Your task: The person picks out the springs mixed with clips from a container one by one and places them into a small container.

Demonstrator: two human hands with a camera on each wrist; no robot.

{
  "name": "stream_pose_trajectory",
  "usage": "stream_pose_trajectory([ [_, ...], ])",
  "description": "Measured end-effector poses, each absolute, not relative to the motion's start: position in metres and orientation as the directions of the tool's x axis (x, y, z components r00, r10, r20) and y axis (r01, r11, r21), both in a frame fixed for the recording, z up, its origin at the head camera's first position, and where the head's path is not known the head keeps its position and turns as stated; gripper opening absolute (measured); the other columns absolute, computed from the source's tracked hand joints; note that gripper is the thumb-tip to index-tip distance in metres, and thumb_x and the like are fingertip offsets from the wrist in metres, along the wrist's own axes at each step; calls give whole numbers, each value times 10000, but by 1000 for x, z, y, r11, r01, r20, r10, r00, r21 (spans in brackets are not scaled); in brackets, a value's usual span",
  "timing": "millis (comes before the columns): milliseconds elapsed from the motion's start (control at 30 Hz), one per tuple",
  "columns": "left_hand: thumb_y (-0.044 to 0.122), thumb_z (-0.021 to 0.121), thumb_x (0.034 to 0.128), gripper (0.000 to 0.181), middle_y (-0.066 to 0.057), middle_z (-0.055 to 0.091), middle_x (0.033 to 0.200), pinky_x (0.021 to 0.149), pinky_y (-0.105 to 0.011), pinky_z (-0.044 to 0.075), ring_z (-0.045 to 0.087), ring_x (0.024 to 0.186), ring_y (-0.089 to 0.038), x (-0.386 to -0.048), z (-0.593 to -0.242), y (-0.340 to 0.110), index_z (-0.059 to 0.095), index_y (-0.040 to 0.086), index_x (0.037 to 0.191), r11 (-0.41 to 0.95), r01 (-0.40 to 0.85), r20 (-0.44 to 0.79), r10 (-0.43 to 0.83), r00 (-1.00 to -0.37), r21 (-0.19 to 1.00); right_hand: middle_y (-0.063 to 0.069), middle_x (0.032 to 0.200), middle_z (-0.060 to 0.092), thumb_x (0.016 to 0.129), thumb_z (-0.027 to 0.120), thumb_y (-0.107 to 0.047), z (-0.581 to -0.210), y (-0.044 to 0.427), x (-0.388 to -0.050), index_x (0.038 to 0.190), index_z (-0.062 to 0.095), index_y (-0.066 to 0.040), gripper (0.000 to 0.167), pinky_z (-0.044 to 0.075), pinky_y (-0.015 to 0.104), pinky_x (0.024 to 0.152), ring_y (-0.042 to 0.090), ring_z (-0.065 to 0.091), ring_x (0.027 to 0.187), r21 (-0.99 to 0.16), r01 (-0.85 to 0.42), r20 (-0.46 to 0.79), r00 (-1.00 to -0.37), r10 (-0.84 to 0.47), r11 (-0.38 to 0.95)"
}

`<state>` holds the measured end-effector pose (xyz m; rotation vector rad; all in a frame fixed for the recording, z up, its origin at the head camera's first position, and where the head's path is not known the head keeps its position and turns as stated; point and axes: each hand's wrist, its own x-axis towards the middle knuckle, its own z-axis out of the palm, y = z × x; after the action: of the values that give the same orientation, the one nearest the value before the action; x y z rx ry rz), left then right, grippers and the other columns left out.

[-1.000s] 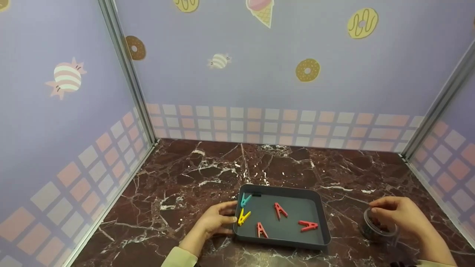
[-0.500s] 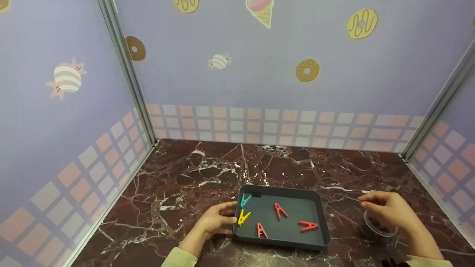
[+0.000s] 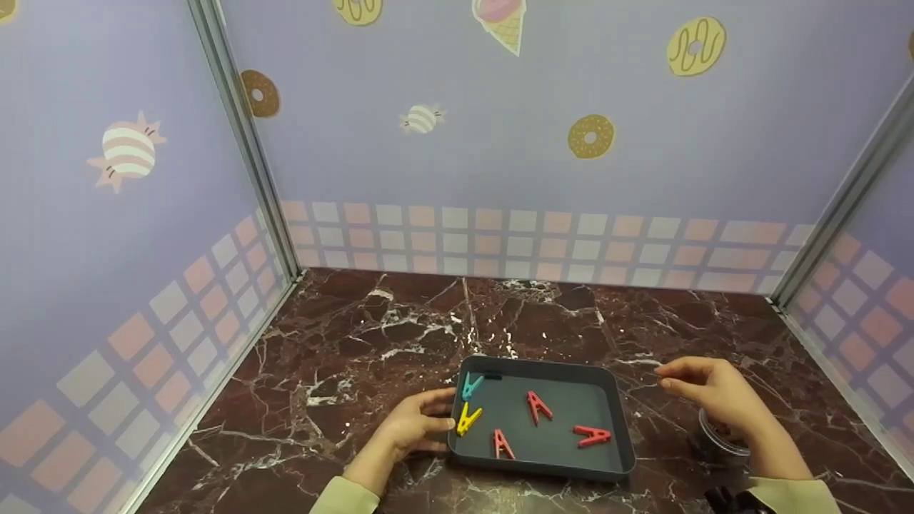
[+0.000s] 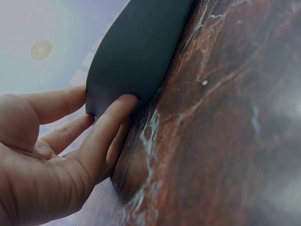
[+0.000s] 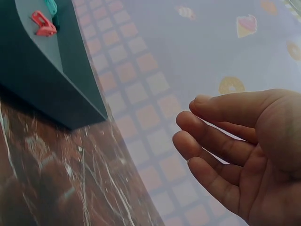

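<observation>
My left hand [image 3: 414, 422] rests its fingertips and thumb against the left side of a dark grey tray [image 3: 543, 468]. In the left wrist view its fairly straight fingers [image 4: 106, 127] touch the tray's outer wall. Inside the tray lie three red clothespins [image 3: 592, 435], a yellow clothespin [image 3: 468, 419] and a teal clothespin [image 3: 471, 386], apart from one another. My right hand [image 3: 707, 389] hovers to the right of the tray, fingers loosely bent, with nothing visible between them. Beneath its wrist stands a clear round tub [image 3: 714, 441], partly hidden, its contents dark and unclear.
A small black piece [image 3: 493, 375] lies at the tray's back left corner. The dark red marbled table [image 3: 371, 321] is closed in by patterned panels [image 3: 543, 239] at the back and both sides.
My right hand has moved left and slightly away from me, from above the tub towards the tray. My left hand, the tray and the clothespins have stayed in place.
</observation>
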<state>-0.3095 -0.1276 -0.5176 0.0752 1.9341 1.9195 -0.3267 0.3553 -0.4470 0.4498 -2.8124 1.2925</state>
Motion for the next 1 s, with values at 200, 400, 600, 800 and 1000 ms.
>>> stream_pose_trajectory([
  [200,-29,674,940,672,-301,533,1453,822,-503,638,722,1051,-273,-310,-519,-129,416,14,1559,44,-253,-253,321,-913,967,215,1152,742,988,700,-184,-448,332,-336,1184,741,-15,262,585,222,745,-17,683,874,-751,-329,167,-934,-317,572],
  [400,-20,669,947,659,-311,531,1443,806,-492,641,701,1088,-284,-311,-519,-129,420,14,1556,57,-228,-234,328,-915,972,201,1128,754,978,706,-150,-451,305,-345,1168,750,-14,238,579,199,745,-4,692,869,-761,-382,199,-907,-372,525],
  [600,-28,664,945,655,-301,545,1434,795,-484,643,707,1053,-269,-310,-519,-129,423,10,1552,55,-228,-233,325,-917,972,167,1128,761,974,713,-162,-456,281,-353,1156,759,-44,222,586,210,751,11,692,890,-764,-396,202,-897,-393,510],
  [800,-29,665,945,655,-320,519,1455,794,-483,643,705,1063,-283,-309,-519,-129,422,7,1553,66,-225,-234,320,-918,972,217,1140,746,970,716,-150,-460,260,-360,1150,759,-44,213,585,196,764,21,695,895,-772,-406,214,-891,-400,489],
  [1000,-29,662,950,655,-314,522,1455,800,-481,643,713,1036,-271,-310,-517,-128,417,8,1556,68,-229,-239,320,-917,971,234,1182,731,964,722,-144,-461,242,-364,1160,751,-39,224,572,200,768,65,693,932,-794,-401,230,-894,-385,458],
])
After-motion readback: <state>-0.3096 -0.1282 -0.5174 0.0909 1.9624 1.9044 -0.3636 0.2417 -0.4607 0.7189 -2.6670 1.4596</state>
